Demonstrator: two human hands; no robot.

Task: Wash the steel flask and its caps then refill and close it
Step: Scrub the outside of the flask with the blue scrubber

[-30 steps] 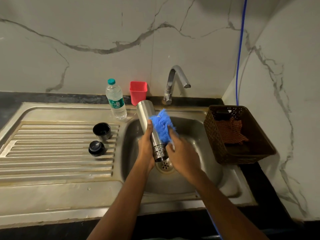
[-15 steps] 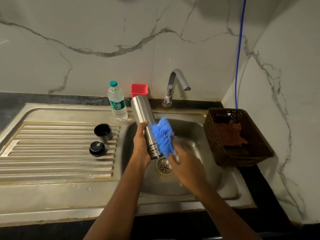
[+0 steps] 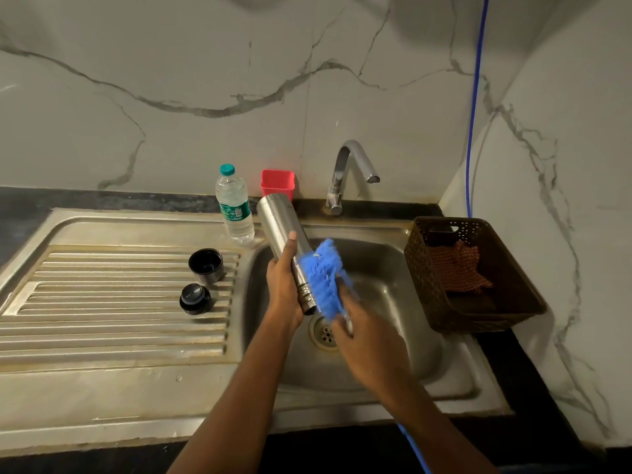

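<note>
Steel flask (image 3: 278,220) hangs tilted over the sink (image 3: 393,268), its threaded open mouth lowest and just above the drain (image 3: 325,331), its closed base up toward the sink's back left corner. The left hand (image 3: 284,285) is wrapped round the flask's lower half, with the thumb lying along the metal. The right hand (image 3: 369,340), blurred, holds a blue bristle brush (image 3: 323,278) by its lower end, and the bristles press against the flask's right side near the mouth.

On the ribbed draining board (image 3: 102,285) left of the sink stand the two black caps, apart from each other: the cup cap (image 3: 206,265) with its open side up, and the stopper (image 3: 195,298) nearer the front. A plastic water bottle (image 3: 235,206) stands upright at the sink's back left corner, with a red cup (image 3: 277,183) behind the flask's base. The tap (image 3: 349,172) rises behind the sink. Right of the sink sits a brown basket (image 3: 427,268) with a checked cloth (image 3: 458,268) inside.
</note>
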